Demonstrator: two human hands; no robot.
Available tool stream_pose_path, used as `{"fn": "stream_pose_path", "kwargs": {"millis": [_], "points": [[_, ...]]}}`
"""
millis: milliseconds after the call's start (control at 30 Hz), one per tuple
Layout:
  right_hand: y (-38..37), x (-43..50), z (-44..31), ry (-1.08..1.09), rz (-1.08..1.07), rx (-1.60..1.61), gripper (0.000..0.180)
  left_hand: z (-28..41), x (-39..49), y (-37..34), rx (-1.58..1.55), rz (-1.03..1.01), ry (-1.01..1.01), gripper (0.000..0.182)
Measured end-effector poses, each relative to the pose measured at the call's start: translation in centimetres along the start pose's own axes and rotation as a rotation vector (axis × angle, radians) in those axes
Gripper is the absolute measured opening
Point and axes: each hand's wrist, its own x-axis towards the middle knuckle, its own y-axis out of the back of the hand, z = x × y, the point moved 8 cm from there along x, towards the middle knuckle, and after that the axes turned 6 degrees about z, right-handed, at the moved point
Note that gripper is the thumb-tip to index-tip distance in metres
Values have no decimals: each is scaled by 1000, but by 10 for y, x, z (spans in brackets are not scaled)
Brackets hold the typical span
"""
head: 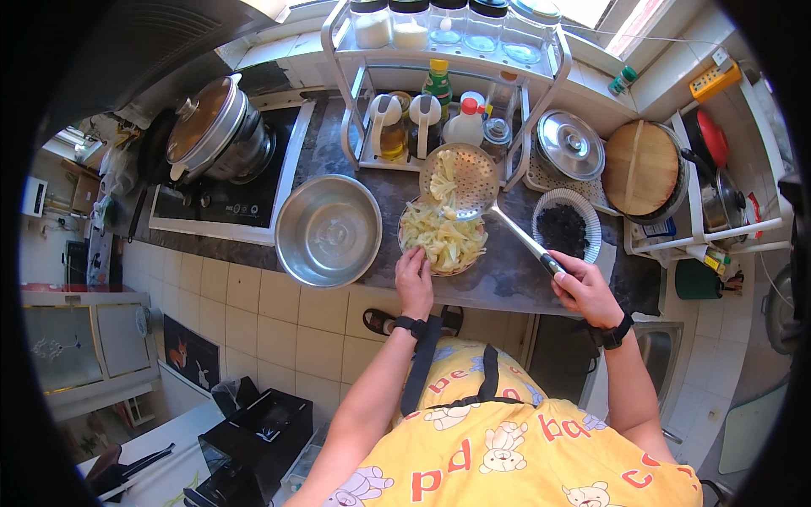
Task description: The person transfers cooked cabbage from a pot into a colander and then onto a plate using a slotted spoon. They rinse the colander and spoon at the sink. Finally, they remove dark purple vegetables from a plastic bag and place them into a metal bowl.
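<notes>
My right hand (586, 288) grips the dark-tipped handle of a perforated metal skimmer (476, 177). The skimmer's bowl is tilted over a plate, with a few cauliflower pieces (446, 174) lying in it. Below, a heap of pale cauliflower florets (440, 237) covers most of the round plate (464, 272) on the counter. At the plate's near left edge, my left hand (415, 285) has its fingertips against the cauliflower; whether they pinch the rim or a piece is hidden. Left of the plate stands a wide stainless steel basin (329, 231), which holds no food.
A lidded pot (212, 136) sits on the cooktop (218, 203) at left. Behind the plate, a white two-tier rack (437, 54) carries jars and bottles. To the right are a ridged white bowl of dark food (566, 225), a metal-lidded pot (570, 146) and a wooden lid (643, 168).
</notes>
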Motion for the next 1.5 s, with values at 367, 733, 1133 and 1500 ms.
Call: {"fn": "stream_pose_path", "kwargs": {"millis": [367, 733, 1133, 1500], "points": [[-10, -16, -51, 708, 102, -933, 50, 12, 17, -1, -129, 31, -181, 78], [-38, -22, -59, 761, 119, -1206, 56, 22, 27, -14, -84, -113, -264, 83], [-35, -20, -35, 752, 181, -1109, 57, 44, 17, -33, 17, -225, -315, 83], [-24, -22, -29, 693, 251, -917, 54, 69, 16, -7, -10, -140, -376, 78]]}}
